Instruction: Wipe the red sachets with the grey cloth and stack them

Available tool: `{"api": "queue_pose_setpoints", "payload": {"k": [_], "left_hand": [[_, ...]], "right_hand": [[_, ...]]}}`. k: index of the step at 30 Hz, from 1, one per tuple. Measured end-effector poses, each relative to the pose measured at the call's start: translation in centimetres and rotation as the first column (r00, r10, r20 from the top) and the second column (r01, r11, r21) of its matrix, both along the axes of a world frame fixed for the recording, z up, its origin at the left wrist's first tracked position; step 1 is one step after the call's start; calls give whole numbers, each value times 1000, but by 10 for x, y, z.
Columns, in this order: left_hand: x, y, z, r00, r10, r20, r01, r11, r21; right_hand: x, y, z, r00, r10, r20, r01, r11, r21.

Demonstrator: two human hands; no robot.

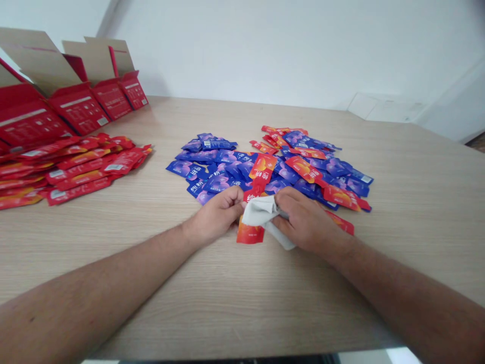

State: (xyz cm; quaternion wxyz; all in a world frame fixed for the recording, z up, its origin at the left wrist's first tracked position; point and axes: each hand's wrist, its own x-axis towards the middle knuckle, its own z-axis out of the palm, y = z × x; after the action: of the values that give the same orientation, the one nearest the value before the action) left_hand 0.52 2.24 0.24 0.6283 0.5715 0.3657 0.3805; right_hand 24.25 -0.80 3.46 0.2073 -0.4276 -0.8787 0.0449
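White cloth (261, 211), soft and limp, sits bunched at the near edge of the sachet pile (288, 164) on the worktop (397, 202) in the head view; our right hand (307, 222) has its grip closed on it; our left hand (216, 215) pinches the red sachet (250, 234) beneath; we judge that sachet light, slick and bendy, best taken by its flat sealed edge; red boxes (81, 108) stand far left.
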Motion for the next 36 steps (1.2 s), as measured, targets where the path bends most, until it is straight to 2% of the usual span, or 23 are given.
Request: {"api": "queue_pose_setpoints", "payload": {"k": [3, 4, 9, 10, 14, 15, 19, 21, 25, 30, 31, 35, 36], "left_hand": [[0, 0, 0, 1000, -14, 10, 14, 1000, 10], [0, -1, 0, 1000, -16, 11, 15, 1000, 10], [-1, 0, 0, 1000, -8, -4, 8, 1000, -12], [-1, 0, -1, 1000, -9, -2, 9, 1000, -9], [-1, 2, -3, 999, -30, 14, 29, 999, 16], [-1, 2, -3, 999, -31, 14, 31, 999, 14], [0, 1, -1, 1000, -9, -2, 9, 1000, -6], [-1, 0, 0, 1000, -4, -7, 4, 1000, -5], [-1, 1, -1, 1000, -21, -5, 21, 1000, 11], [0, 0, 0, 1000, 1, -2, -1, 1000, -2], [0, -1, 0, 1000, 5, 1, -5, 1000, -4], [0, -2, 0, 1000, -15, 22, 16, 1000, -3], [0, -2, 0, 1000, -20, 20, 20, 1000, -1]], "right_hand": [[-3, -5, 2, 984, 145, 101, -137, 987, -81], [-4, -6, 3, 981, 158, 110, -149, 985, -87], [-1, -3, 4, 999, -34, 16, 34, 999, -2], [-1, -3, 4, 999, -20, 28, 20, 1000, -8], [-3, -5, 4, 975, 175, 138, -165, 983, -82], [-3, -5, 4, 975, 175, 135, -165, 983, -84], [-2, -3, 5, 1000, 2, 16, -2, 999, -35], [-3, -4, 5, 1000, 11, 23, -10, 999, -49], [-4, -7, 5, 980, 159, 117, -147, 984, -104], [-1, -4, 3, 1000, -12, 6, 12, 1000, -21], [-2, -4, 3, 1000, -2, 14, 2, 1000, -25], [-4, -8, 3, 976, 167, 139, -159, 985, -67], [-4, -8, 3, 975, 168, 144, -160, 985, -63]]}}
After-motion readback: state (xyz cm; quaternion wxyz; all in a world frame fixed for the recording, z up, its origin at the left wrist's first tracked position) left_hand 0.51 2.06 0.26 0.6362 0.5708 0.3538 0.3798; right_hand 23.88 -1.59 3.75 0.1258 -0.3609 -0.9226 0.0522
